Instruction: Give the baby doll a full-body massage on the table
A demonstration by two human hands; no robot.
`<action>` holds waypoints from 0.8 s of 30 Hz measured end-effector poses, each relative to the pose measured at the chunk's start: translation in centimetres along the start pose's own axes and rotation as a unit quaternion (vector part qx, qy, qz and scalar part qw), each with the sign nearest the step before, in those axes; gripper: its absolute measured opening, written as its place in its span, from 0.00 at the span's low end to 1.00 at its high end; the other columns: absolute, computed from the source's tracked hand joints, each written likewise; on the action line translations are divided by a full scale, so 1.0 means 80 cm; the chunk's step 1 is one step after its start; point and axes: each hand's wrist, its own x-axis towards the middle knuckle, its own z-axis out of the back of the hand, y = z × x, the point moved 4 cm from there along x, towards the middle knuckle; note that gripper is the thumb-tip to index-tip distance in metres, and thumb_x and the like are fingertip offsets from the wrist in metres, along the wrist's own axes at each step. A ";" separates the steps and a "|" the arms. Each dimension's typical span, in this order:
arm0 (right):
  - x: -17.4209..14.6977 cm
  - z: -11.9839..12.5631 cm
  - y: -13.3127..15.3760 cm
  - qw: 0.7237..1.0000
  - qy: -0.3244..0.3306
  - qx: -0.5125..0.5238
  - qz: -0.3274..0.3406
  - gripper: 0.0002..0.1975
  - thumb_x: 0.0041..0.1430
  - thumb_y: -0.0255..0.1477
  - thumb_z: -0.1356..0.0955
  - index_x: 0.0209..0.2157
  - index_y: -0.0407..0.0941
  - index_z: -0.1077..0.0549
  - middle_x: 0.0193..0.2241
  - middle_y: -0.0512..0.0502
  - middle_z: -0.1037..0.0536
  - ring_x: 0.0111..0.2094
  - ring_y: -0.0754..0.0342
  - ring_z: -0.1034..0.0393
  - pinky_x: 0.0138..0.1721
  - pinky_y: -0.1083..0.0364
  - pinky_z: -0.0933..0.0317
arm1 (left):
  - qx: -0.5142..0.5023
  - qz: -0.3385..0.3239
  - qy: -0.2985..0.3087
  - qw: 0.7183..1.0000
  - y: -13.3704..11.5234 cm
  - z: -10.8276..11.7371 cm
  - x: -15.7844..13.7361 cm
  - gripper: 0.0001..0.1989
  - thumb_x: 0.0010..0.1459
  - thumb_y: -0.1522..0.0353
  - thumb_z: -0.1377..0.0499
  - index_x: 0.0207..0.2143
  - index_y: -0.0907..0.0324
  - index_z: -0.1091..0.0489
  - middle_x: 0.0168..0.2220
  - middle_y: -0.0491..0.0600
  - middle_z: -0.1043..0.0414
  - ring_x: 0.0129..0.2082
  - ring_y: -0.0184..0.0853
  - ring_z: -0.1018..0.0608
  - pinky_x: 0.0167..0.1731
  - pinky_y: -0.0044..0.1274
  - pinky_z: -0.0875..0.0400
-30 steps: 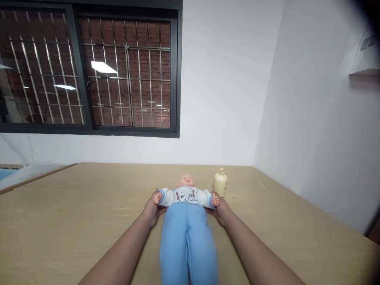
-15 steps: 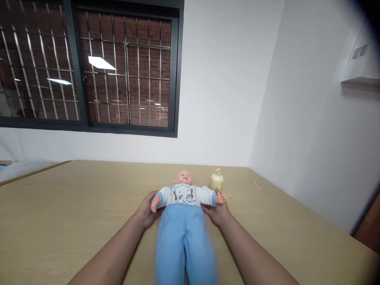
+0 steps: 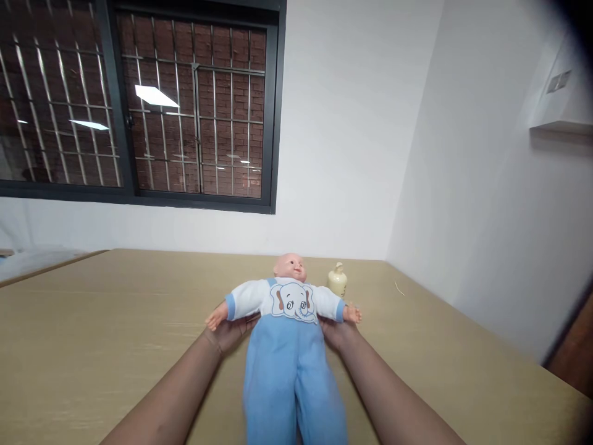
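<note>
A baby doll in blue trousers and a white top with an elephant patch lies face up, its head away from me and its legs toward me. My left hand grips its side under the doll's outstretched arm. On the other side, my right hand holds the torso just beneath the doll's other arm. The fingertips of both hands are partly hidden by the doll's sleeves and body. Its head is turned a little to the right.
A cream-coloured bottle-shaped container stands on the wooden table just beyond the doll's arm. A thin pale strip lies farther right. White walls and a barred window bound the table's far side.
The doll's head and upper body have risen slightly, and its head has turned to the right. Its arms now spread wider, the left one in view reaching over my left wrist.
</note>
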 end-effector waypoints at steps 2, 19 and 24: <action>0.003 0.006 -0.001 1.000 -0.007 -0.004 0.003 0.14 0.59 0.40 0.35 0.42 0.49 0.26 0.40 0.46 0.19 0.43 0.47 0.23 0.45 0.47 0.28 | 0.018 -0.003 -0.019 1.000 0.000 -0.004 -0.002 0.14 0.57 0.70 0.45 0.45 0.60 0.28 0.46 0.56 0.22 0.46 0.46 0.21 0.51 0.40 0.29; 0.009 0.016 -0.006 0.991 -0.070 -0.113 -0.003 0.15 0.57 0.40 0.30 0.43 0.48 0.27 0.41 0.46 0.19 0.42 0.46 0.24 0.39 0.48 0.27 | 0.090 0.049 -0.178 0.979 -0.001 -0.017 -0.007 0.17 0.58 0.56 0.42 0.43 0.58 0.31 0.37 0.54 0.23 0.34 0.44 0.19 0.38 0.39 0.24; 0.011 0.008 -0.003 0.990 -0.011 -0.140 0.023 0.18 0.50 0.27 0.28 0.44 0.49 0.26 0.46 0.49 0.21 0.47 0.50 0.25 0.46 0.53 0.28 | 0.082 0.049 -0.173 0.980 -0.003 -0.011 -0.005 0.17 0.60 0.56 0.44 0.43 0.59 0.31 0.39 0.54 0.22 0.34 0.44 0.19 0.38 0.40 0.25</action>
